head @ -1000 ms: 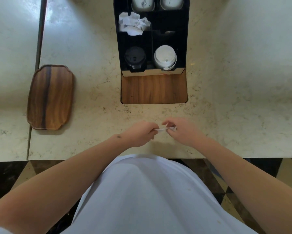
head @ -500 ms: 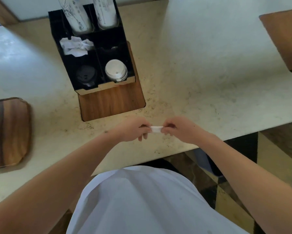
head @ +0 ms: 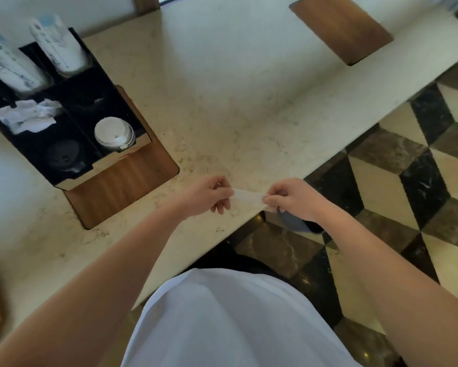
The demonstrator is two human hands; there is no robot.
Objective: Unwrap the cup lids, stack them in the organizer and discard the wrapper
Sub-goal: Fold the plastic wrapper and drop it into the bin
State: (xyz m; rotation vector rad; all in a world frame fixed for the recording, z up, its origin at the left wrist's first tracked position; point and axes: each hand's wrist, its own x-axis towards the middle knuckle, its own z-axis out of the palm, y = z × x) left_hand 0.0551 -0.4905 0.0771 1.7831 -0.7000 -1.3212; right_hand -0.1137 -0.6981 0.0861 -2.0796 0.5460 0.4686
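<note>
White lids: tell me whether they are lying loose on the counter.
No, the white lids sit stacked in a front compartment of the black organizer, beside the black lids.

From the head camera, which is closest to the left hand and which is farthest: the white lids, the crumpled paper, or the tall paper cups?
Starting from the left hand:
1. White lids, in the organizer's front right compartment, nearest.
2. Crumpled paper, in the compartment farther back and to the left.
3. Tall paper cups, standing in the back row, farthest.
</note>
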